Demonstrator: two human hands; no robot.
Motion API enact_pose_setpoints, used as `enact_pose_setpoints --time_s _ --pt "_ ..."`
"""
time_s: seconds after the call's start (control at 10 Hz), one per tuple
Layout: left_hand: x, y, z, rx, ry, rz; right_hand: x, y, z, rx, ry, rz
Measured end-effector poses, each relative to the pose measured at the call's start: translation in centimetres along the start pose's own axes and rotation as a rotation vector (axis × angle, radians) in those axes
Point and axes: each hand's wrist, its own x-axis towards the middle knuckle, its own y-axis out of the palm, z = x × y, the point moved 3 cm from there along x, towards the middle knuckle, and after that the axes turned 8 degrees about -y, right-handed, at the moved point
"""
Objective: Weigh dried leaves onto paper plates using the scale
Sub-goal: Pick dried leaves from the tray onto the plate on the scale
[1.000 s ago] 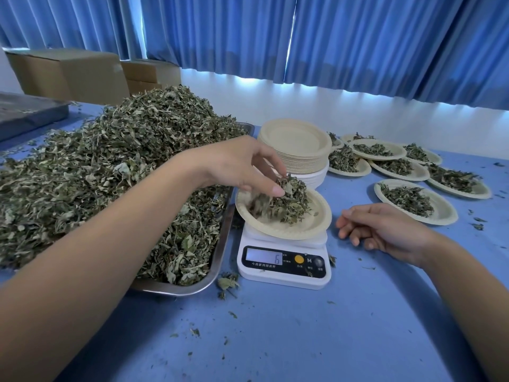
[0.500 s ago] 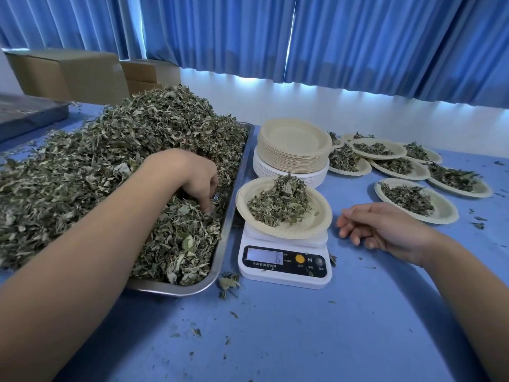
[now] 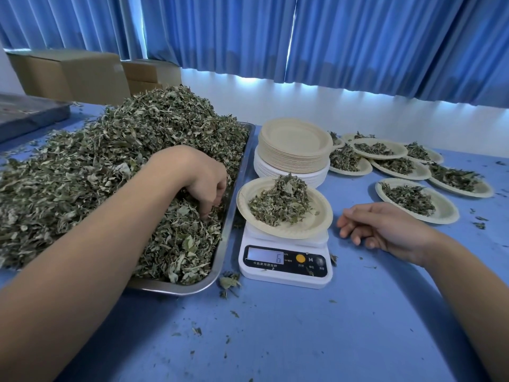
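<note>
While the left hand (image 3: 202,183) is down in the big heap of dried leaves (image 3: 110,166) on the metal tray (image 3: 234,194), the right hand (image 3: 385,230) just lies on the blue table (image 3: 303,340). That's all from the head cam, it's the only view.

Left fingers are curled, tips dug into the leaves near the tray's right edge, pinching up a bit of them. Right fingers are loosely curled and hold nothing. That hand sits just right of the scale (image 3: 285,266).

On the white scale there's a paper plate (image 3: 316,224) with a small mound of leaves (image 3: 281,202) in the middle, and the display shows a 6. The scale is right beside the tray's right rim.

Behind it is a tall stack of empty plates (image 3: 294,144), tan ones on top of white ones. Further right a bunch of filled plates (image 3: 396,168) overlap each other, and one more filled plate (image 3: 446,213) sits apart, just beyond the right hand.

Leaf crumbs are scattered over the table, with a little clump by the tray's front corner. Cardboard boxes (image 3: 68,75) at the back left, blue curtains (image 3: 358,45) across the back.
</note>
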Motion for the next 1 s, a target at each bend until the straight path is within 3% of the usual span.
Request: enact_pose_setpoints --time_s 0.5,0.6,0.7,0.8,1.0 --pt "-1.0 -2.7 0.6 -0.401 0.016 -0.386 0.1 0.0 0.0 -0.008 0.002 -0.011" --pt "-1.1 -2.7 0.4 -0.408 0.063 -0.367 0.0 0.1 0.0 -0.013 0.003 -0.011" --pt "-1.1 -1.5 -0.2 -0.24 0.079 -0.149 0.0 0.1 0.0 -0.012 0.004 -0.013" --pt "-0.6 -0.1 -0.8 -0.048 0.025 -0.045 0.0 0.1 0.1 -0.015 0.005 -0.014" --pt "-0.3 -0.3 -0.7 -0.119 0.007 -0.132 0.0 0.1 0.0 -0.013 0.005 -0.013"
